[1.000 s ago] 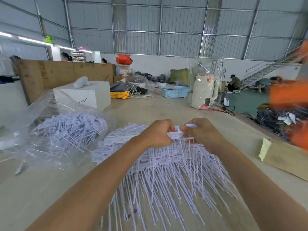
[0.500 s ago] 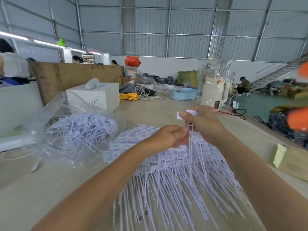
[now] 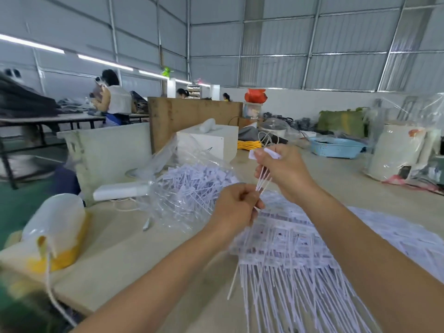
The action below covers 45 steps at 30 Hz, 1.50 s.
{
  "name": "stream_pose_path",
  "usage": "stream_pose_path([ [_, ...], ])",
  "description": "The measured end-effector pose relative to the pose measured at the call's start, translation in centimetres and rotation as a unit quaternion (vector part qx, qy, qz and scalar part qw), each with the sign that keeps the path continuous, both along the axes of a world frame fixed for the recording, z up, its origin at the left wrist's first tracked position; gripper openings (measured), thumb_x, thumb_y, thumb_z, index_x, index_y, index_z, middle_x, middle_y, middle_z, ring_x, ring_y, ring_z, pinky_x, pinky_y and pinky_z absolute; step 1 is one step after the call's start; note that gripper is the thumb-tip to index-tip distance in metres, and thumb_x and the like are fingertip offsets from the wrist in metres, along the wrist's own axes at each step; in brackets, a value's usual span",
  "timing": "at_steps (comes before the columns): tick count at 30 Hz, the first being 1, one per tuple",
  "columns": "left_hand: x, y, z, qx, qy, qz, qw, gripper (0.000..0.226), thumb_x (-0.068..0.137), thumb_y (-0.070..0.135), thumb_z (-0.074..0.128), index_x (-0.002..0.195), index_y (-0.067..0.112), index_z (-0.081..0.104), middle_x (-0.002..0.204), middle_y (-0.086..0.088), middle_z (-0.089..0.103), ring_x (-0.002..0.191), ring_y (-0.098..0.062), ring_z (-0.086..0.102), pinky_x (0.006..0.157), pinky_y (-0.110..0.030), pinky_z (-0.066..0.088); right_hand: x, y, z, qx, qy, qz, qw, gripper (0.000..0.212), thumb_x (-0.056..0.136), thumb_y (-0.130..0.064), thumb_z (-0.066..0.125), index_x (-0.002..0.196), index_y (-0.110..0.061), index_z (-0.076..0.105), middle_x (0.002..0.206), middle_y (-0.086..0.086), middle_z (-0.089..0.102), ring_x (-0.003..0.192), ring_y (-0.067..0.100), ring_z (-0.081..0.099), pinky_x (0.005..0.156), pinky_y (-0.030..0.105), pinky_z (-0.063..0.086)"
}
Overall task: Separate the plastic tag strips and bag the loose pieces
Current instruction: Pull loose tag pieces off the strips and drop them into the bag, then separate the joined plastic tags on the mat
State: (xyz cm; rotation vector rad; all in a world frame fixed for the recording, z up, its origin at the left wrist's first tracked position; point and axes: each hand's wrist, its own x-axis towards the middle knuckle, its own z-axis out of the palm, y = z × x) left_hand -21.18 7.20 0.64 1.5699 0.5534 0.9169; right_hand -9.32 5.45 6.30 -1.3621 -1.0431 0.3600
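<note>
A big heap of white plastic tag strips (image 3: 295,243) lies on the beige table, tails fanning toward me. My right hand (image 3: 282,168) is raised above the heap and pinches a few loose tags (image 3: 264,152) by their flat heads; their thin tails hang down. My left hand (image 3: 236,207) is curled round those tails just below. To the left a clear plastic bag (image 3: 192,186) lies open on the table, filled with separated tags.
A white box (image 3: 213,140) and a grey bin (image 3: 105,155) stand behind the bag. A white-and-yellow container (image 3: 55,231) with a cord sits at the table's left edge. A blue basket (image 3: 336,147) and a wrapped white appliance (image 3: 398,152) are far right. People work at other tables.
My right hand has lifted the pinched tags up clear of the heap, and my left hand now grips their tails. My head has turned left, showing the table's left edge.
</note>
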Motion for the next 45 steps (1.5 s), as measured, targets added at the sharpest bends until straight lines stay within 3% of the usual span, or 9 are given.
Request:
stream_pose_path([
  [4, -3.6, 4.2, -0.1, 0.084, 0.073, 0.104, 0.988, 0.030, 0.095, 0.006, 0.047, 0.069, 0.014, 0.060, 0.052, 0.010, 0.059, 0.039, -0.003, 0.041, 0.042, -0.017, 0.033, -2.6, 3.7, -0.6, -0.050, -0.024, 0.029, 0.998, 0.025, 0.094, -0.016, 0.055, 0.105, 0.006, 0.058, 0.093, 0.027, 0.061, 0.085, 0.037, 0.063, 0.084, 0.051, 0.052],
  [9, -5.5, 9.2, -0.1, 0.134, 0.153, 0.207, 0.957, 0.029, 0.091, -0.002, 0.043, 0.066, -0.001, 0.059, 0.052, 0.008, 0.054, 0.042, -0.005, 0.040, 0.041, -0.015, 0.031, -4.1, 7.2, -1.4, -0.079, 0.027, 0.083, 0.993, 0.033, 0.095, -0.008, 0.053, 0.126, 0.001, 0.046, 0.098, 0.014, 0.057, 0.069, 0.019, 0.062, 0.067, 0.028, 0.056],
  [15, -3.8, 14.3, 0.7, 0.122, 0.231, 0.242, 0.934, 0.021, 0.085, -0.007, 0.046, 0.071, 0.009, 0.050, 0.069, -0.009, 0.045, 0.066, -0.020, 0.042, 0.055, -0.026, 0.035, -2.5, 9.5, -4.2, -0.166, -0.068, 0.042, 0.983, 0.062, 0.088, -0.009, 0.060, 0.142, -0.012, 0.030, 0.112, 0.014, 0.060, 0.100, 0.031, 0.063, 0.091, 0.046, 0.052],
  [21, -1.6, 16.2, 0.2, 0.109, 0.347, 0.249, 0.898, 0.026, 0.093, 0.002, 0.042, 0.068, 0.008, 0.039, 0.068, -0.004, 0.042, 0.059, -0.011, 0.041, 0.048, -0.015, 0.039, -1.1, 10.3, -6.6, -0.254, -0.198, 0.049, 0.945, 0.052, 0.088, -0.015, 0.062, 0.136, -0.010, 0.042, 0.122, 0.011, 0.057, 0.108, 0.026, 0.058, 0.091, 0.036, 0.050],
  [23, -1.4, 15.8, -0.1, 0.153, 0.437, 0.225, 0.858, 0.008, 0.094, 0.002, 0.042, 0.094, 0.004, 0.050, 0.094, -0.011, 0.057, 0.087, -0.020, 0.059, 0.072, -0.023, 0.048, -1.0, 10.4, -7.3, -0.274, -0.247, 0.061, 0.928, 0.052, 0.089, -0.018, 0.062, 0.137, -0.011, 0.043, 0.130, 0.010, 0.052, 0.113, 0.024, 0.054, 0.090, 0.030, 0.046],
  [27, -1.2, 15.3, -1.4, 0.284, 0.628, 0.219, 0.690, 0.034, 0.093, 0.009, 0.046, 0.126, 0.004, 0.050, 0.130, -0.020, 0.049, 0.122, -0.032, 0.044, 0.095, -0.035, 0.042, -1.1, 10.5, -8.0, -0.292, -0.330, 0.068, 0.895, 0.050, 0.090, -0.019, 0.061, 0.136, -0.010, 0.045, 0.137, 0.008, 0.047, 0.122, 0.023, 0.048, 0.095, 0.026, 0.038],
  [33, -0.6, 13.5, -0.2, 0.341, 0.668, 0.226, 0.622, 0.039, 0.090, 0.020, 0.054, 0.128, 0.011, 0.050, 0.134, -0.016, 0.040, 0.125, -0.033, 0.038, 0.097, -0.039, 0.037, -0.7, 8.4, -7.5, -0.276, -0.338, 0.073, 0.897, 0.042, 0.088, -0.019, 0.064, 0.128, -0.012, 0.054, 0.131, 0.005, 0.053, 0.118, 0.020, 0.051, 0.091, 0.022, 0.038],
  [38, 3.1, 8.0, 1.1, 0.489, 0.517, 0.194, 0.675, 0.028, 0.089, 0.020, 0.056, 0.115, 0.008, 0.057, 0.120, -0.012, 0.047, 0.115, -0.030, 0.042, 0.090, -0.037, 0.038, 2.1, 2.5, -5.3, -0.216, -0.316, 0.025, 0.924, 0.029, 0.086, -0.014, 0.066, 0.113, -0.006, 0.065, 0.115, 0.010, 0.063, 0.102, 0.023, 0.061, 0.092, 0.031, 0.047],
  [45, 8.6, 0.0, 0.8, 0.539, 0.338, -0.042, 0.770, 0.023, 0.091, 0.011, 0.050, 0.108, 0.009, 0.065, 0.108, -0.012, 0.056, 0.105, -0.029, 0.051, 0.078, -0.032, 0.041, 9.1, -9.3, -4.2, -0.201, -0.280, -0.097, 0.934, 0.012, 0.083, -0.005, 0.068, 0.094, 0.001, 0.070, 0.090, 0.010, 0.068, 0.082, 0.017, 0.060, 0.081, 0.022, 0.049],
])
